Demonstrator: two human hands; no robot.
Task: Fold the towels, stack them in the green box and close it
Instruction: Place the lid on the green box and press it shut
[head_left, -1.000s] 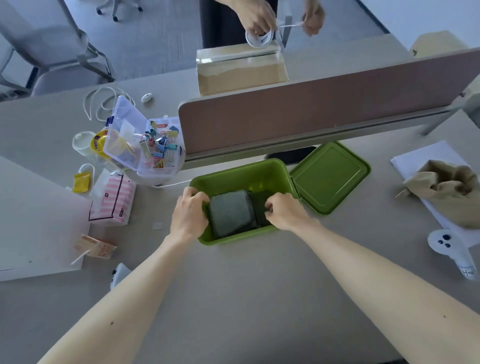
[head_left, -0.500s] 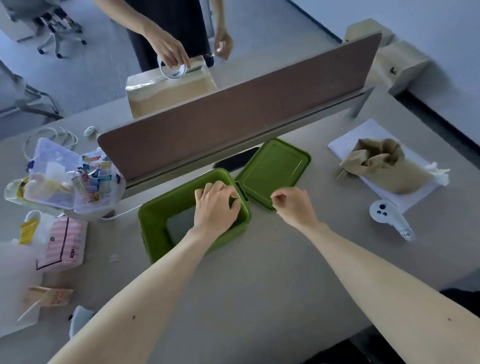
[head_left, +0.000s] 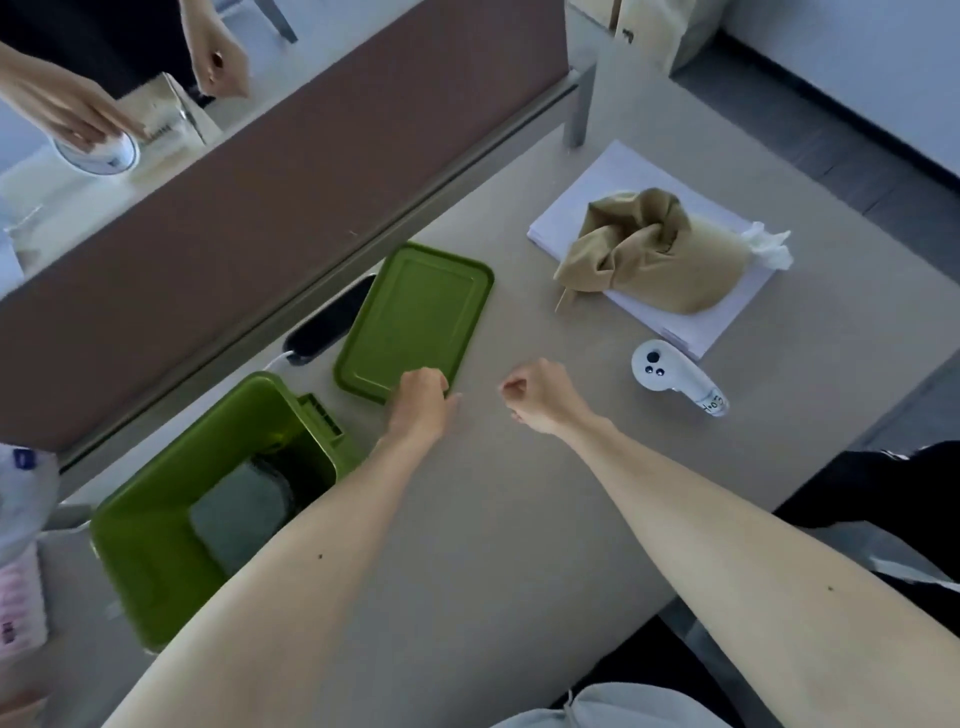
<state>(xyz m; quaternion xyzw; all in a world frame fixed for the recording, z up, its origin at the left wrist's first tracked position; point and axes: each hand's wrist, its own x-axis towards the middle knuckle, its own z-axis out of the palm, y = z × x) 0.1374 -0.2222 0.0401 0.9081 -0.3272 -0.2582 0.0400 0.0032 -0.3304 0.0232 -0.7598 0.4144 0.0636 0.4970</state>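
The green box (head_left: 156, 561) stands open at the lower left, with a folded grey towel (head_left: 239, 514) lying flat on its bottom. Its green lid (head_left: 415, 312) lies flat on the table to the right of the box. My left hand (head_left: 421, 402) reaches across the box's right side and grips the lid's near corner, fingers curled over the edge. My right hand (head_left: 540, 397) hovers over the bare table just right of the lid, curled into a fist with nothing in it.
A brown divider panel (head_left: 260, 223) runs along the back, with a black device (head_left: 332, 325) at its foot. A tan cloth bag (head_left: 654, 249) on white paper and a white controller (head_left: 675, 376) lie to the right. Behind the divider, another person handles a tape roll (head_left: 98, 153).
My left hand left the box rim and moved right onto the lid's near corner. My right hand shifted further right, still curled. The view swung right.
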